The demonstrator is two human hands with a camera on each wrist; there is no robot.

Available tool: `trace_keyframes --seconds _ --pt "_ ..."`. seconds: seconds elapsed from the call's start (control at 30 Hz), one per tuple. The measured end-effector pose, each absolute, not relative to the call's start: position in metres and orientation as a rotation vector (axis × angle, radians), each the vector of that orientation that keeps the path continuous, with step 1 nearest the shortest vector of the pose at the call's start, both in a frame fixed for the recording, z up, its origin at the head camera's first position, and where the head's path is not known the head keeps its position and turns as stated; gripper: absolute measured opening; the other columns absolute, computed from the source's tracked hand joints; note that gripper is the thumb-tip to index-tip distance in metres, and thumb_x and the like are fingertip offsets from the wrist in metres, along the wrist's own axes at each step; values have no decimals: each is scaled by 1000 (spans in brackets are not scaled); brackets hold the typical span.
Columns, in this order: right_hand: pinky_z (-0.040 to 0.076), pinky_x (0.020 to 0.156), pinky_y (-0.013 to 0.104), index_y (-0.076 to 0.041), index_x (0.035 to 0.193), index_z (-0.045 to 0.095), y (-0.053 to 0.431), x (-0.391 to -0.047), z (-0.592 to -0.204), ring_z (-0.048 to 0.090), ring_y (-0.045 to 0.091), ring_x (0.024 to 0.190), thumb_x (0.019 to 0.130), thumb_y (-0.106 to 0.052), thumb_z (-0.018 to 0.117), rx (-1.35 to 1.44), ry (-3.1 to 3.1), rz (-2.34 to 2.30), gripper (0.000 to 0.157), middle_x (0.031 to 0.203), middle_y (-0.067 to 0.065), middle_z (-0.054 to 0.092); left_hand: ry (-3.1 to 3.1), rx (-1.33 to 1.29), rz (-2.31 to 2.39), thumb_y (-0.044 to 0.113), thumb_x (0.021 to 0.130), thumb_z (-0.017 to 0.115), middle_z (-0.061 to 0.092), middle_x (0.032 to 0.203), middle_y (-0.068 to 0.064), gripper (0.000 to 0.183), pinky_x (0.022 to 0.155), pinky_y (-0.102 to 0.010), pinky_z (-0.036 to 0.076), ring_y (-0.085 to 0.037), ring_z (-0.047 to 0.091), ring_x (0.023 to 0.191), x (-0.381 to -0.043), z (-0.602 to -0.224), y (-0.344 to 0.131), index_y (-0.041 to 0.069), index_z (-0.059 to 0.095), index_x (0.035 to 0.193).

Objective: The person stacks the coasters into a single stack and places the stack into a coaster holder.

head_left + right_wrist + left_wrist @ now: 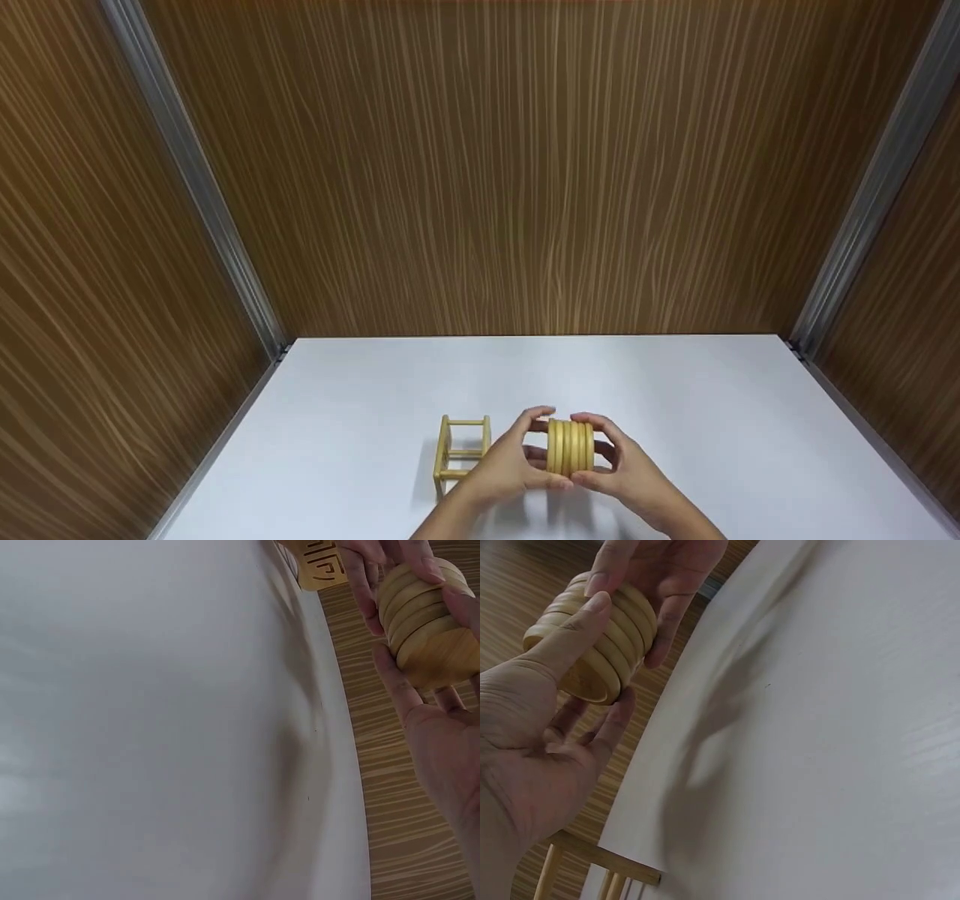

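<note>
Between both hands, above the white table, is a stack of round wooden coasters point(571, 447), turned on its side with the rims facing up. My left hand point(506, 466) grips the stack from the left, thumb at the near side and fingers at the far side. From the right, my right hand point(626, 472) holds it the same way. The left wrist view shows a recessed face on the end coaster point(592, 682); the right wrist view shows a flat, smooth end face point(442, 660). Left of the hands stands a wooden rack point(442, 457) with thin rods, partly hidden by the left hand.
The white tabletop point(360, 420) carries shadows of the hands and rack. Wood-grain panels point(480, 187) rise behind and at both sides, with metal corner posts point(202, 180). A cut-out pattern shows on the rack's side panel point(322, 566) in the right wrist view.
</note>
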State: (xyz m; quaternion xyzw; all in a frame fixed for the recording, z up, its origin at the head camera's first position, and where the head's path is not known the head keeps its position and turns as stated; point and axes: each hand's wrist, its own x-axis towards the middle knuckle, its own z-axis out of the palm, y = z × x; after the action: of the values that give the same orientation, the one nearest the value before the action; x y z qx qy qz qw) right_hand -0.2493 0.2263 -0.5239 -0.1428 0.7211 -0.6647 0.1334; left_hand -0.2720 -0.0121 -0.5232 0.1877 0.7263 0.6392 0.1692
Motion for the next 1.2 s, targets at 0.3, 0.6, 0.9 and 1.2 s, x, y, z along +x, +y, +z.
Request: trace_keyframes --seconds 0.3,0.6,0.9,1.2 --pt "62 110 33 -9 162 26 225 -247 -524 50 36 148 91 -11 88 -419 2093 -1945 95 161 21 29 2110 564 1767 10 78 98 59 150 -1 91 98 -32 67 -16 75 112 -271 -520 -14 46 54 149" --pt "63 108 33 -8 159 33 224 -245 -522 53 35 144 90 -11 89 -457 2114 -1937 89 158 22 34 2255 633 1651 13 74 102 62 146 0 91 91 -24 66 -9 76 103 -271 -514 -16 42 55 147" --pt "63 108 31 -5 165 30 218 -246 -519 55 32 143 89 -12 89 -441 2106 -1940 96 165 24 31 2404 691 1544 20 76 102 70 145 -2 90 100 -30 66 -10 75 113 -271 -506 -23 37 56 151" --pt "63 107 31 -1 163 31 209 -248 -515 56 31 143 90 -13 90 -495 2101 -1955 95 160 25 35 2631 711 1353 41 73 102 68 148 7 93 123 -55 51 -27 61 141 -271 -501 -33 39 55 152"
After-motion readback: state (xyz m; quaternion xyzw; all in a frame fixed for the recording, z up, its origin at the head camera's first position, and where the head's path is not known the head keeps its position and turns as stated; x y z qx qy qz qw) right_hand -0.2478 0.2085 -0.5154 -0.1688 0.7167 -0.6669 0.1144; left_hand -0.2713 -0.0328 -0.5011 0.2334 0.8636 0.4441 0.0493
